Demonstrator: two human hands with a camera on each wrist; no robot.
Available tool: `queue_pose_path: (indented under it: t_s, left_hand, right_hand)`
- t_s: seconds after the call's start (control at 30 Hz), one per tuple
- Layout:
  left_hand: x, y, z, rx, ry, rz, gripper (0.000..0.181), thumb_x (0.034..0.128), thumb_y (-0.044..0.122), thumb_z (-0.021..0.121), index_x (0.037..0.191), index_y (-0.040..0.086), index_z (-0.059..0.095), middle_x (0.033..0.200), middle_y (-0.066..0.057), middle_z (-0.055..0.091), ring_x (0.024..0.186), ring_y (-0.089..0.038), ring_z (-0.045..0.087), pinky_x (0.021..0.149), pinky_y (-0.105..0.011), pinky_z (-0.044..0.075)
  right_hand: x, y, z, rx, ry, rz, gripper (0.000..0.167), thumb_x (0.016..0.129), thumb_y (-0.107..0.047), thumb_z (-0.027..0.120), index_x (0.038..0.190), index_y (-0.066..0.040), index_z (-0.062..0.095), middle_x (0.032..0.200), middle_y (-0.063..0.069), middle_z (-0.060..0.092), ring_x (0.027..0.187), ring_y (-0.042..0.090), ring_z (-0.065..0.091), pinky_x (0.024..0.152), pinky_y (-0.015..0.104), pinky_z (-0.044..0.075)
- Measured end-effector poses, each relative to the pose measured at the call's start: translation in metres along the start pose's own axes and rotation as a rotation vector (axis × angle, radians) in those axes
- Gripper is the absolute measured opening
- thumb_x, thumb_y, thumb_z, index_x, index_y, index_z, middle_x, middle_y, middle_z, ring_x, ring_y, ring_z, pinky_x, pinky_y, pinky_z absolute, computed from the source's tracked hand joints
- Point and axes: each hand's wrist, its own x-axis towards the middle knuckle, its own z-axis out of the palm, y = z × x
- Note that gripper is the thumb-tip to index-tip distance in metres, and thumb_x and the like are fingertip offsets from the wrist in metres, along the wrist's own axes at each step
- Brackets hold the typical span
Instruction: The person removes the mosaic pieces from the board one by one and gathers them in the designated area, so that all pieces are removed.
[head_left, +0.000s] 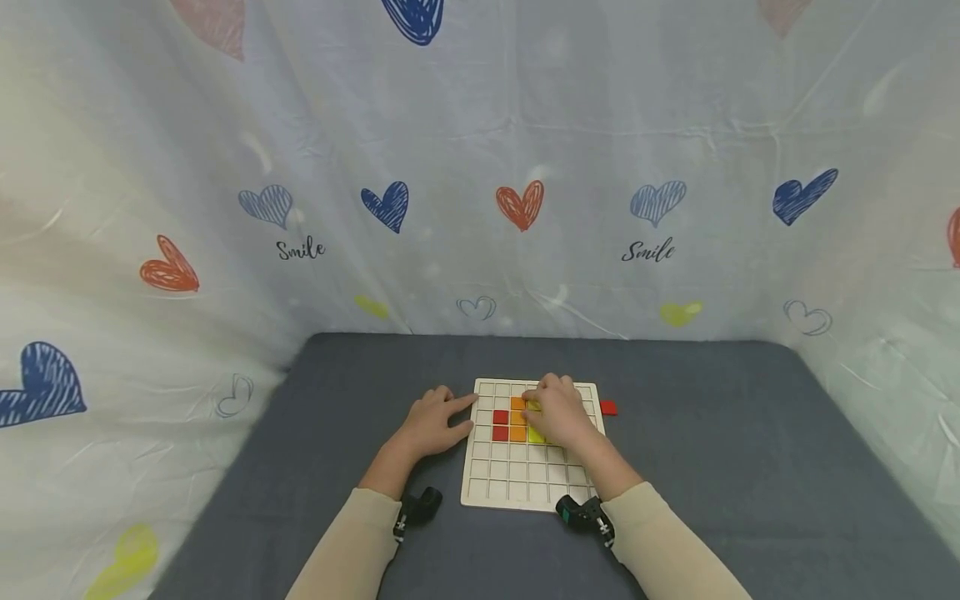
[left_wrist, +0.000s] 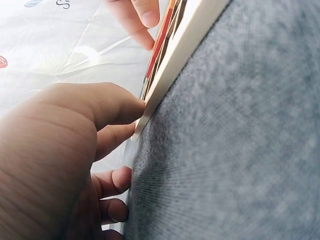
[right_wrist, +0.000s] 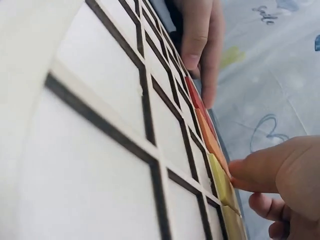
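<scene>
A pale wooden grid board (head_left: 497, 492) lies on the dark cloth, with red tiles (head_left: 500, 433), orange tiles (head_left: 517, 433) and yellow tiles (head_left: 536, 436) in some of its squares. My left hand (head_left: 431, 422) rests at the board's left edge, fingertips touching its side; the left wrist view shows the thumb (left_wrist: 122, 107) against the wood. Over the upper middle of the board, my right hand (head_left: 558, 410) pinches a yellow tile between thumb and index finger. The right wrist view shows its thumb (right_wrist: 257, 172) down at the tile row. Its palm hides several squares.
A loose red tile (head_left: 608, 407) lies just off the board's right edge. Dark grey cloth (head_left: 720, 467) covers the table. A white curtain (head_left: 585, 150) printed with hearts hangs behind and at both sides. Black wrist cameras (head_left: 420, 506) sit near the board's front corners.
</scene>
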Motion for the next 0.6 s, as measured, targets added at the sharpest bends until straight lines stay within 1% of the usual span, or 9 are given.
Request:
queue_pose_path:
  t_s: [0.2,0.33,0.47,0.6]
  left_hand:
    - [-0.0004,0.0007,-0.0004,-0.005,-0.006,-0.009,0.053,0.1005,0.038,0.063,0.151,0.024,0.056,0.096,-0.001,0.042,0.084,-0.019,0.034,0.075,-0.040,0.028]
    - [-0.0011,0.0014,-0.0005,-0.008,-0.006,-0.006,0.053,0.1001,0.038,0.064,0.150,0.024,0.056,0.095,-0.001,0.041,0.084,-0.020,0.033,0.075,-0.040,0.028]
    - [-0.0011,0.0015,-0.0015,-0.009,-0.009,-0.004,0.053,0.1004,0.038,0.064,0.151,0.024,0.056,0.096,-0.002,0.041,0.084,-0.020,0.033,0.075,-0.039,0.028]
    - [-0.0002,0.0009,-0.0022,-0.012,-0.009,-0.009,0.052,0.1006,0.038,0.063,0.151,0.024,0.056,0.097,-0.002,0.042,0.084,-0.019,0.033,0.075,-0.039,0.028]
  right_hand:
    - [0.0015,-0.0018,0.0030,0.052,0.067,0.033,0.022,0.091,-0.016,0.080,0.112,-0.009,0.079,0.109,0.008,0.056,0.093,0.025,0.042,0.078,0.039,0.036]
    - [0.0017,-0.0032,0.0033,0.027,0.089,0.046,0.021,0.090,-0.017,0.081,0.110,-0.011,0.080,0.107,0.006,0.056,0.092,0.024,0.043,0.079,0.038,0.038]
    - [0.0020,-0.0025,0.0042,-0.014,0.118,0.021,0.019,0.089,-0.017,0.081,0.107,-0.012,0.080,0.106,0.005,0.056,0.091,0.023,0.043,0.079,0.039,0.037]
    - [0.0030,0.0004,0.0056,-0.041,0.129,-0.001,0.018,0.089,-0.019,0.081,0.106,-0.012,0.081,0.106,0.004,0.056,0.090,0.022,0.043,0.078,0.038,0.036]
